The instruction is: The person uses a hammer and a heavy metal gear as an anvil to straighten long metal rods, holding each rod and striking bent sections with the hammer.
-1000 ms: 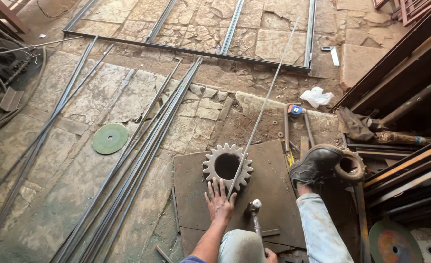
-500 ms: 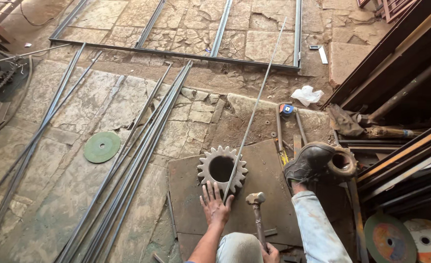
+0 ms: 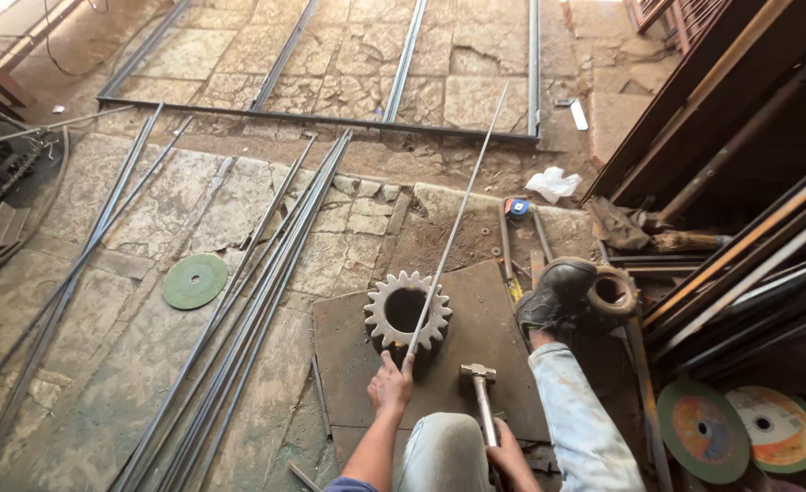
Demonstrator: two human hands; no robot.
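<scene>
My left hand (image 3: 391,383) grips the near end of a long thin steel rod (image 3: 458,214) that slants across a pale toothed gear (image 3: 408,312) and runs far up over the floor. The gear lies flat on a rusty steel plate (image 3: 480,319). My right hand (image 3: 510,456) holds the handle of a hammer (image 3: 479,375), whose head rests on the plate just right of the rod. My shoe (image 3: 553,292) is planted on the plate's right edge, with my knees at the bottom of the view.
A bundle of long steel bars (image 3: 257,292) lies diagonally to the left, beside a green grinding disc (image 3: 195,281). A welded rectangular frame (image 3: 403,68) sits farther off. Metal stock is stacked at right (image 3: 749,264), with two cutting discs (image 3: 740,428), a tape measure (image 3: 516,207) and a metal ring (image 3: 614,292).
The hammer has come down from raised to resting on the plate. My left hand went from spread flat on the plate to closing on the rod's near end.
</scene>
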